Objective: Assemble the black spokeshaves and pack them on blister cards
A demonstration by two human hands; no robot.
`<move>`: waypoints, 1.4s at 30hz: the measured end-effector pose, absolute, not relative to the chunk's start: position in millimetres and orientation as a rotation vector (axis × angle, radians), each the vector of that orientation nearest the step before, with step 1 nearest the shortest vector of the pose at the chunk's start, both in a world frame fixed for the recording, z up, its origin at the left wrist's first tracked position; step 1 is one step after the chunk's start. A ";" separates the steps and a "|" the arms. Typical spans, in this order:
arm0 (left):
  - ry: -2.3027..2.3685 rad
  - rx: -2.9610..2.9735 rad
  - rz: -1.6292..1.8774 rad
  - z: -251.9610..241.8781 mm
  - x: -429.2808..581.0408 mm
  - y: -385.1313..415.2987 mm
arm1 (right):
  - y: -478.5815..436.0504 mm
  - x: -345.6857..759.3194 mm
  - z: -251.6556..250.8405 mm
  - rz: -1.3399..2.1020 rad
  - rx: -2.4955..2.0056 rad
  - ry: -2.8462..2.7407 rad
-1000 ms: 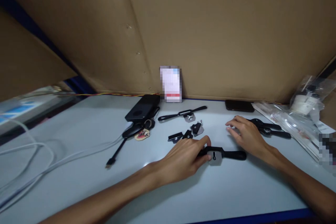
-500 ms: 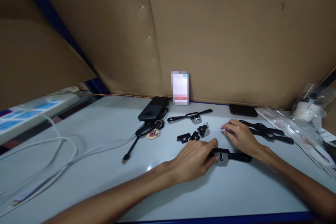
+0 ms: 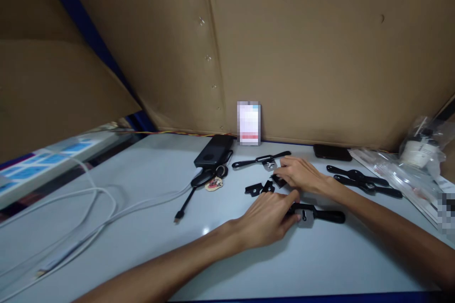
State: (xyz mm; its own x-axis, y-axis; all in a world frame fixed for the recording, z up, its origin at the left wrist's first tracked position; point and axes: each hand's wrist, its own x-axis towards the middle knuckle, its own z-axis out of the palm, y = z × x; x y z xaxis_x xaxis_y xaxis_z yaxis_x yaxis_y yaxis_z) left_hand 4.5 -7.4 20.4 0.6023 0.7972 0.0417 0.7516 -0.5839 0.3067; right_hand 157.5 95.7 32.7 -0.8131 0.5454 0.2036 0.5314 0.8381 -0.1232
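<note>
My left hand (image 3: 268, 215) is closed round the left handle of a black two-handled tool (image 3: 322, 215) that lies flat on the white table (image 3: 149, 170). A grey metal plate sits at the tool's middle. My right hand (image 3: 302, 175) reaches left above it, fingers together on a small black part with a metal plate (image 3: 278, 181). Two more small black parts (image 3: 259, 188) lie just left of it. A second black two-handled tool (image 3: 261, 159) lies behind my right hand.
Two more black tools (image 3: 364, 181) lie to the right, a dark phone (image 3: 332, 152) behind them, and clear plastic bags (image 3: 415, 151) at the far right. A black power bank (image 3: 214, 150), keys (image 3: 213, 181) and white cables (image 3: 81, 218) lie left. Cardboard walls stand behind.
My right hand moved left from beside the pair of tools to the small black part. My left hand kept its hold on the tool's handle. The view shifted slightly.
</note>
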 end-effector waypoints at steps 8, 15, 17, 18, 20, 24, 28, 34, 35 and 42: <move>1.227 2.546 0.298 20.3 3.5 -5.0 | 65.4 211.2 42.1 1.374 -1.083 -1.780; 1.213 2.501 0.335 20.4 3.2 -5.0 | 43.0 244.1 41.0 1.638 -1.004 -1.627; 1.205 2.491 0.329 22.0 3.7 -5.4 | 40.7 240.9 37.5 1.637 -0.990 -1.688; 1.201 2.484 0.325 22.9 3.9 -5.6 | 38.9 238.6 36.5 1.632 -0.992 -1.705; 1.197 2.464 0.318 24.5 4.3 -6.0 | 33.5 234.1 35.7 1.587 -1.042 -1.736; 1.201 2.438 0.297 24.9 3.6 -6.5 | 21.6 229.8 36.4 1.313 -1.121 -1.909; 1.194 2.430 0.306 24.2 1.8 -6.4 | 17.1 229.4 34.2 1.106 -1.147 -2.019; 1.228 2.469 0.254 24.1 1.5 -5.6 | 11.4 224.6 34.3 0.998 -1.152 -2.041; 1.234 2.485 0.245 23.6 1.7 -5.6 | 9.2 223.0 34.8 0.973 -1.133 -2.057; 1.278 2.500 0.200 25.0 4.3 -5.7 | -2.0 213.4 25.0 0.850 -1.017 -2.208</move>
